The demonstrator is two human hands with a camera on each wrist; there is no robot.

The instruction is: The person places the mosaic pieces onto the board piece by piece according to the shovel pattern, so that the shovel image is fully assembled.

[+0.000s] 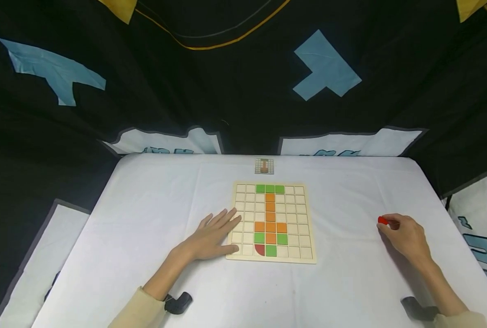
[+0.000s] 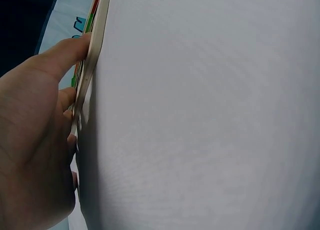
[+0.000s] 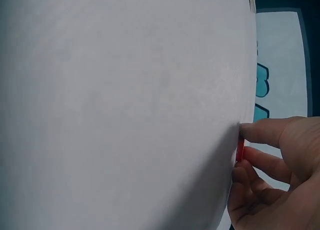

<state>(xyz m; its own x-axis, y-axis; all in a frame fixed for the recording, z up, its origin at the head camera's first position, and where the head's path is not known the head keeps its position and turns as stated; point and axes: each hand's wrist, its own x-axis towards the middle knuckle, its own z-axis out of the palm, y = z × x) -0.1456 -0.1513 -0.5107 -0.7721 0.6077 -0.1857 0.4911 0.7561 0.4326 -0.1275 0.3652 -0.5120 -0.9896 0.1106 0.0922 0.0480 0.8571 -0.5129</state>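
My left hand [image 1: 208, 239], fingers spread and fairly straight, rests on the left edge of a pale wooden grid board [image 1: 272, 261]. In the left wrist view its thumb touches the side of the board [image 2: 101, 27]. Coloured tiles fill some of the squares: green along the top, an orange column [image 1: 270, 207] down the middle, more green lower down, and a red quarter-round tile [image 1: 260, 249] in the bottom row. Far to the right of the board, my right hand [image 1: 407, 239] pinches a small red tile [image 1: 383, 220] between thumb and fingertips, close to the tablecloth.
Behind the board lies a small pattern card [image 1: 264, 166] with a similar grid picture. A white cloth [image 1: 342, 282] covers the table. Black curtains [image 1: 210, 95] with blue and yellow patches hang at the back and sides.
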